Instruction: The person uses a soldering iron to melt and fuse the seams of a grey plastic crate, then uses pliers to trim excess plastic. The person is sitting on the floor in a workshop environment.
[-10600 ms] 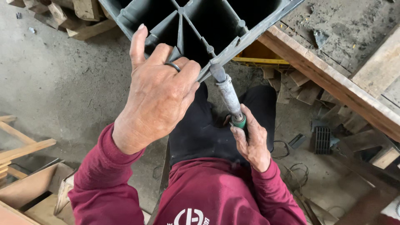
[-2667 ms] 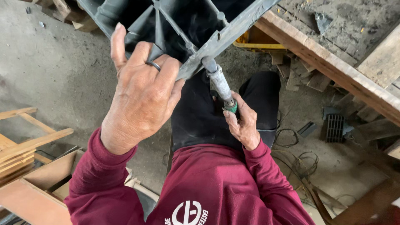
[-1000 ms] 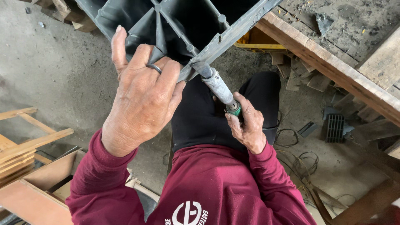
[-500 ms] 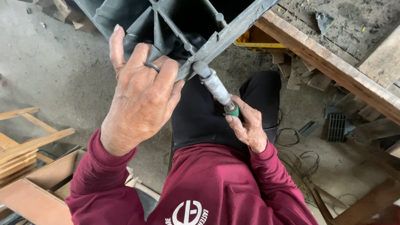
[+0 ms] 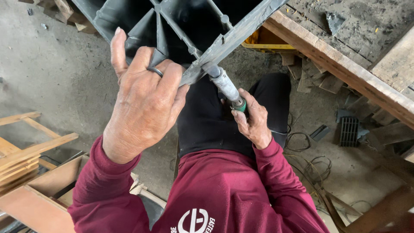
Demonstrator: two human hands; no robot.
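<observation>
A dark grey plastic crate [image 5: 181,26] with inner dividers is held up near my face, its open side toward me. My left hand [image 5: 142,99], with a ring on one finger, grips the crate's near rim. My right hand [image 5: 252,123] is shut on a tool with a green grip and a grey, dusty barrel [image 5: 226,88]. The tool's tip presses against the crate's rim right beside my left fingertips. Below are my maroon sleeves and black trousers.
A rough wooden bench [image 5: 345,64] runs along the right, with a yellow tray [image 5: 263,41] under its edge. Wooden frames and a box [image 5: 30,172] lie at the lower left. Wires, a small black grille [image 5: 349,131] and scraps litter the concrete floor.
The tool's tip has slid a little along the crate's rim, closer to my left fingers. My right hand shifted slightly with it. The left hand's grip is unchanged.
</observation>
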